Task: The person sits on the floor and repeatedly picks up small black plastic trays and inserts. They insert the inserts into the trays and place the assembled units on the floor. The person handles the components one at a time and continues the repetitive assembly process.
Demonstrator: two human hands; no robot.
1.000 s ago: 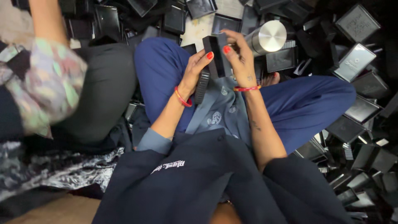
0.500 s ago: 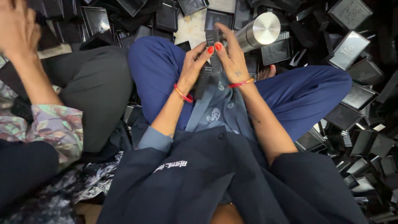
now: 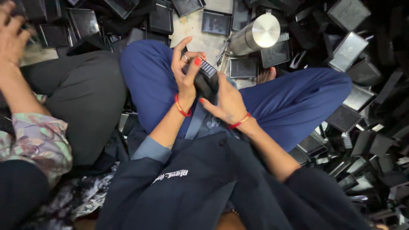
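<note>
I sit cross-legged in blue trousers and a dark jacket. Both hands hold a small black box-shaped part (image 3: pixel 207 76) with a ribbed strip on its top edge, over my lap. My left hand (image 3: pixel 185 70) wraps its left side, thumb on the top, fingers raised. My right hand (image 3: pixel 227 101) grips it from below and the right. Each wrist wears a red thread band.
A steel cylinder bottle (image 3: pixel 255 35) lies on the floor just beyond my knees. Black flat trays and frames (image 3: pixel 349 47) are heaped on the right and along the top. Another person in a grey garment (image 3: pixel 85 98) and floral sleeve sits at my left, a hand (image 3: pixel 10 36) raised.
The black part has come closer to my lap and turned in my hands. The other person's hand stays raised at the upper left.
</note>
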